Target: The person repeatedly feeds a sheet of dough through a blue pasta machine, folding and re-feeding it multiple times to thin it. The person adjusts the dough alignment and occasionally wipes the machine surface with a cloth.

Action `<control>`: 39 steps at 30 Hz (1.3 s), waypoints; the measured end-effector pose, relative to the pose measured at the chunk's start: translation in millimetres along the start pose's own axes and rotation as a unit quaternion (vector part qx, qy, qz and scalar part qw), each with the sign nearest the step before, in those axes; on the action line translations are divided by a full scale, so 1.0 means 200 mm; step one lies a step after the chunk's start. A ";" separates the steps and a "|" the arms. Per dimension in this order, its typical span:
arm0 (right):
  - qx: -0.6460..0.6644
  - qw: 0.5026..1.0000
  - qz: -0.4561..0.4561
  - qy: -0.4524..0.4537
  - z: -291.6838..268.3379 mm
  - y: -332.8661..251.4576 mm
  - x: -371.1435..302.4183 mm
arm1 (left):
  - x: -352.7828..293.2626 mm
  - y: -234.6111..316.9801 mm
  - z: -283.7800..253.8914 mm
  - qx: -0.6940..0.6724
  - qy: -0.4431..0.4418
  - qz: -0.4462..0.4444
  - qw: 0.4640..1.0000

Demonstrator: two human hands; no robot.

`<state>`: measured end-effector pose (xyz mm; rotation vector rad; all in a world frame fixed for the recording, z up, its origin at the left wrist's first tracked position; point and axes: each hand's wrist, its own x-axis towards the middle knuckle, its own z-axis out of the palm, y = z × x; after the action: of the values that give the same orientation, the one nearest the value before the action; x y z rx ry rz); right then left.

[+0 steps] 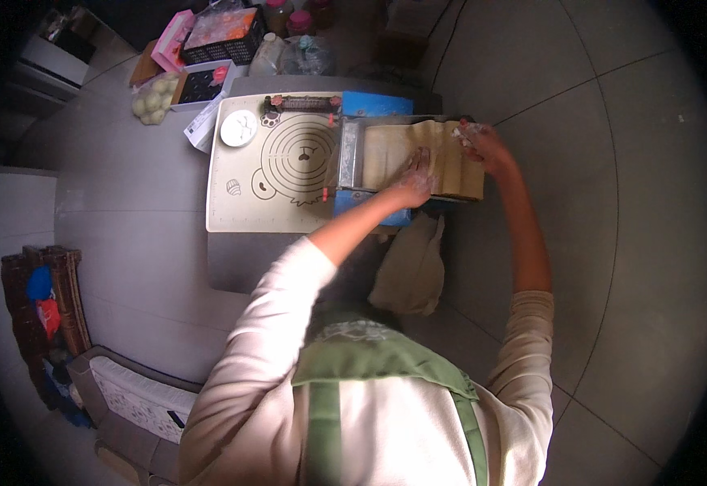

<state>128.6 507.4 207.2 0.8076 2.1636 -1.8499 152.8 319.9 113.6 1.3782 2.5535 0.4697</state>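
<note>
A wide, pale sheet of dough [391, 146] lies in soft folds over a blue and metal dough sheeter [352, 154]. On the dough, near its middle, my left hand [416, 180] rests with floury fingers stretched out. My right hand [483, 144] is at the far right edge of the sheet, its fingers curled inward and dusted white. Something whitish shows at those fingertips, too small to make out.
Left of the machine lies a beige printed mat [236, 215] with a small white bowl [239, 128] and a dark bar-shaped tool [305, 104]. A cloth [410, 267] hangs at the near edge. Behind stand a black basket [236, 50], jars and bags.
</note>
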 end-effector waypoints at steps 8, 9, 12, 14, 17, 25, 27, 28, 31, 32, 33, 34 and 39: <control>0.048 0.998 0.035 0.017 0.01 0.06 0.06 | 0.03 -0.16 0.12 -0.108 0.162 -0.071 0.978; 0.050 0.997 0.041 0.029 -0.01 0.07 0.06 | 0.09 -0.14 0.08 -0.105 0.179 -0.044 0.977; 0.026 0.998 0.040 0.042 -0.02 0.07 0.05 | 0.19 -0.06 -0.02 -0.079 0.158 -0.033 0.984; 0.004 0.996 0.035 0.084 -0.01 0.06 0.02 | 0.21 -0.01 -0.11 -0.029 0.094 -0.039 0.994; -0.004 0.999 0.041 0.022 -0.01 0.01 -0.04 | 0.11 0.09 -0.16 0.058 0.005 -0.001 0.998; 0.019 0.998 0.048 0.044 -0.02 0.06 -0.01 | -0.19 -0.15 0.08 -0.124 0.006 0.016 0.992; 0.043 0.998 0.034 0.021 -0.02 0.06 -0.01 | -0.19 -0.23 0.11 -0.037 0.013 -0.068 0.997; 0.049 0.998 0.024 0.012 0.03 0.03 0.00 | -0.20 -0.31 0.22 -0.050 0.037 -0.138 0.989; 0.047 0.998 0.025 0.021 -0.09 0.12 0.04 | -0.13 -0.13 0.06 -0.078 -0.061 -0.092 0.991; 0.043 0.998 0.028 0.019 -0.12 0.14 0.04 | -0.12 -0.03 -0.05 -0.079 -0.120 -0.043 0.989; 0.036 0.999 0.032 0.009 -0.08 0.11 0.03 | -0.08 -0.02 -0.05 -0.105 -0.145 -0.015 0.984; 0.029 0.999 0.036 0.000 -0.04 0.07 0.01 | -0.06 0.01 -0.04 -0.195 -0.108 -0.062 0.973; -0.052 0.994 -0.090 0.018 -0.03 0.06 -0.04 | 0.06 0.23 0.01 -0.394 0.079 -0.165 0.901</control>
<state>142.7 511.7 203.1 0.6502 2.4032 -1.7965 182.0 354.5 129.1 0.6194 2.1990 1.3840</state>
